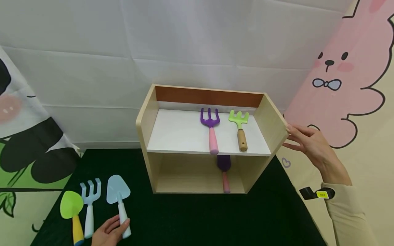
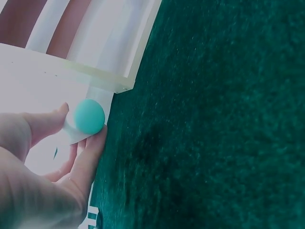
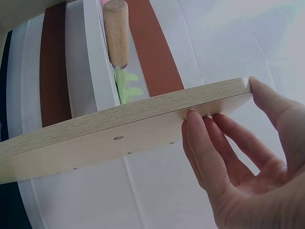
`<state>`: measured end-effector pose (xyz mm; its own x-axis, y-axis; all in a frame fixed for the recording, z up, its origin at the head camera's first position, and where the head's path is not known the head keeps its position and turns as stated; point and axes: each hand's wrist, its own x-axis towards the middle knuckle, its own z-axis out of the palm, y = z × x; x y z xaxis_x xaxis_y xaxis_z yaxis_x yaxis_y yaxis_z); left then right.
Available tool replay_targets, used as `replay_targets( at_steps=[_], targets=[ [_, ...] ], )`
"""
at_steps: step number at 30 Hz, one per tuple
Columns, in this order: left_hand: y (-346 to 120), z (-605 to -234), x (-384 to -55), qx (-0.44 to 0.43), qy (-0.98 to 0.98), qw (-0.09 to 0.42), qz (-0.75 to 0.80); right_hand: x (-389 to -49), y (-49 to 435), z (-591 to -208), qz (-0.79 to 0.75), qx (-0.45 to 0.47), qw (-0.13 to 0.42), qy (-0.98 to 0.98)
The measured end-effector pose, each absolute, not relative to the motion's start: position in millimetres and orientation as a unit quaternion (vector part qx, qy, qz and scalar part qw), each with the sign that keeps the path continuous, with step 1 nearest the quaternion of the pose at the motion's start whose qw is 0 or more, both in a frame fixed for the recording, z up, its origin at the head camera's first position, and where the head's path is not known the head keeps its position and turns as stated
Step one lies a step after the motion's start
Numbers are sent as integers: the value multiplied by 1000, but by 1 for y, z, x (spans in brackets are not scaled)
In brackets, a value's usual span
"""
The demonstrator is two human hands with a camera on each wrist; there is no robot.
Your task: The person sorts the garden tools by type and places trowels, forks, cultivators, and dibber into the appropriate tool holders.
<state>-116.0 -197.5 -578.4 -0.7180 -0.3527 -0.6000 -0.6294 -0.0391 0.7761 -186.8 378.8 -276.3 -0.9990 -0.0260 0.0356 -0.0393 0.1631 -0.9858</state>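
Note:
At the lower left in the head view, my left hand [image 1: 108, 233] pinches the handle of a light blue trowel [image 1: 118, 191], its blade pointing away over the dark green cloth. In the left wrist view the handle's round teal end [image 2: 89, 117] shows between thumb and fingers. My right hand [image 1: 311, 145] holds the front edge of the right side panel of a two-tier wooden shelf [image 1: 147, 136], thumb on the edge and fingertips against the outer face [image 3: 143, 138]. A purple fork [image 1: 212, 131] with a pink handle and a green fork [image 1: 240, 128] with a wooden handle lie on the upper board.
In the lower compartment is a dark purple trowel [image 1: 224, 169] with a pink handle. A light blue fork [image 1: 90, 208] and a green trowel [image 1: 73, 212] with a yellow handle lie left of my left hand. White cloth [image 1: 200, 41] hangs behind the shelf.

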Motion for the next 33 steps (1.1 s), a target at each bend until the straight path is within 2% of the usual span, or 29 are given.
replay_targets(
  at_steps=[15, 25, 33],
  targets=[
    [-183, -581, -103, -310, 713, 99, 621, -187, 380, -278, 644, 13, 10, -765],
    [-157, -550, -88, -271, 746, 74, 604, -188, 379, -278, 639, 8, 10, -769],
    [-141, -539, -84, -226, 758, 88, 606, -187, 380, -278, 655, 11, 11, -756]
  ],
)
